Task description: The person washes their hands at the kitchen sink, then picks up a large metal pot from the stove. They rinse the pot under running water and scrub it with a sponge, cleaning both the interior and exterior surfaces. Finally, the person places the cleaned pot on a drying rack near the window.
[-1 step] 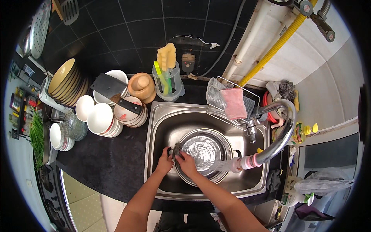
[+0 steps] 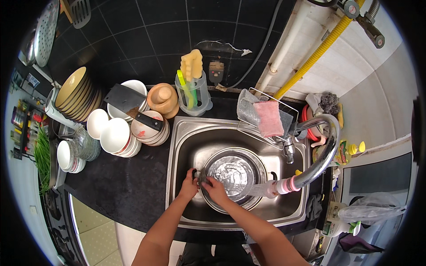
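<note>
A round stainless steel pot (image 2: pixel 257 166) sits in the steel sink (image 2: pixel 286 210), with water rippling in it. My left hand (image 2: pixel 189 186) is closed around the black handle on the pot's left side. Pressed to the rim beside it, my right hand (image 2: pixel 216 190) grips a grey scouring pad (image 2: pixel 203 172), which the fingers partly cover. Water sprays from the pink and white nozzle (image 2: pixel 284 186) of the curved faucet (image 2: pixel 333 144) into the pot's right side. A second black handle (image 2: pixel 273 176) sticks out at the pot's right.
Left of the sink stand stacked white bowls (image 2: pixel 116 135), a cleaver (image 2: pixel 126 104) lying across dishes, a wooden mortar (image 2: pixel 163 98) and yellow bowls (image 2: pixel 73 91). Behind the sink are a clear utensil holder (image 2: pixel 202 95) and a wire rack with a pink cloth (image 2: pixel 268 119).
My right hand and the scouring pad have shifted very slightly at the pot's left rim. The left hand stays on the handle.
</note>
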The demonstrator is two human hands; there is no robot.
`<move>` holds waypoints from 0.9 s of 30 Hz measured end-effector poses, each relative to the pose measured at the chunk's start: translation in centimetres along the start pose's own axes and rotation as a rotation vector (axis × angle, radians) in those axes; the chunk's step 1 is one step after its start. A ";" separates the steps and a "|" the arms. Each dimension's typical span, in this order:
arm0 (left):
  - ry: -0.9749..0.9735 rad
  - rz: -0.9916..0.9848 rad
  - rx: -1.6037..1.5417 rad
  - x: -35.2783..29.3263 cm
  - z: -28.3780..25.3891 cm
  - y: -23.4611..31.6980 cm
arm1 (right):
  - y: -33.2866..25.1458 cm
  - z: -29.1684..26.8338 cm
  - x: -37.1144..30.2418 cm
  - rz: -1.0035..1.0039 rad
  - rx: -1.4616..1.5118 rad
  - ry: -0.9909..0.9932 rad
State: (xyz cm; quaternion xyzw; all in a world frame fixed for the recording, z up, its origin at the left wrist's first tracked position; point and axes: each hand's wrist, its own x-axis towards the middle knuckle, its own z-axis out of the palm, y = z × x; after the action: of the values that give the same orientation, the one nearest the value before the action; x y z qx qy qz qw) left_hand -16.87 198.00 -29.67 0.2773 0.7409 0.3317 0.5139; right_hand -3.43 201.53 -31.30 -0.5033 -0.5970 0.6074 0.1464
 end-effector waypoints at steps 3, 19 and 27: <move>-0.003 0.013 -0.055 0.0 0.1 -0.2 | 5.3 -3.9 -1.4 -0.151 -0.433 -0.034; 0.026 0.026 -0.011 -0.3 0.3 0.4 | 3.9 0.9 1.5 0.047 0.431 0.140; 0.021 0.035 -0.005 0.0 0.3 -0.1 | 2.4 0.8 0.5 -0.014 0.228 0.107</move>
State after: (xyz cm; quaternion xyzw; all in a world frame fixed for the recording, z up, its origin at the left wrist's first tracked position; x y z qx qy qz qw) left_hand -16.59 198.00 -29.77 0.2853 0.7405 0.3454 0.5009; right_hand -3.28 200.85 -33.77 -0.5107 -0.5188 0.6427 0.2385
